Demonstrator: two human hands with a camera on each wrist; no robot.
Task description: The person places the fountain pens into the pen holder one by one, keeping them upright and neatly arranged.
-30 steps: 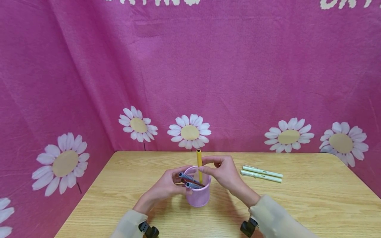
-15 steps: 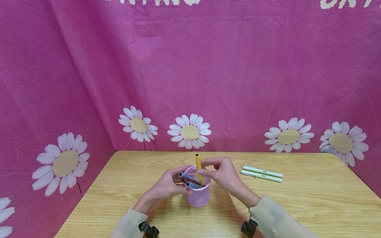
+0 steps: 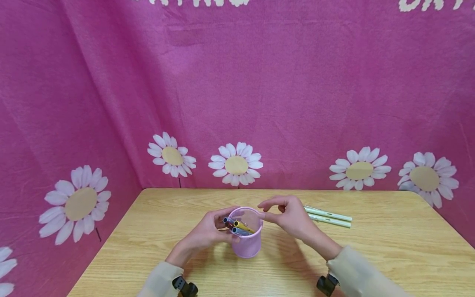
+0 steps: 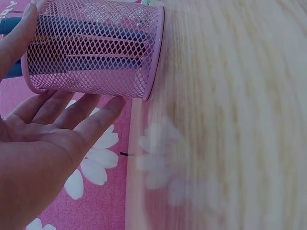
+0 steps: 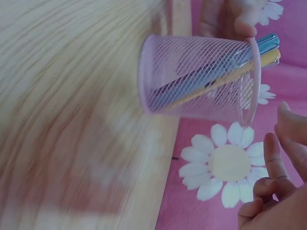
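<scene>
A pink mesh pen holder (image 3: 246, 248) stands upright on the table. My left hand (image 3: 207, 232) grips it from the left, thumb near the front and fingers around the far side; in the left wrist view the thumb lies over its rim. Several pens lean inside toward the left, among them a yellow pen (image 3: 243, 226), a blue-grey pen (image 3: 239, 231) and a dark red one partly hidden. Right of the rim, my right hand (image 3: 291, 218) holds nothing. Its thumb and forefinger are apart, as the right wrist view also shows, with the yellow pen (image 5: 268, 58) out of its fingers.
Two pale green pens (image 3: 334, 218) lie side by side on the wooden table (image 3: 389, 243), behind and right of my right hand, which covers their left ends. A pink cloth (image 3: 297, 103) with daisies hangs behind the table and along its left.
The yellow pen has gone down into the holder and tipped left against the other pens. My right hand has let go of it and moved right. The left hand has stayed still.
</scene>
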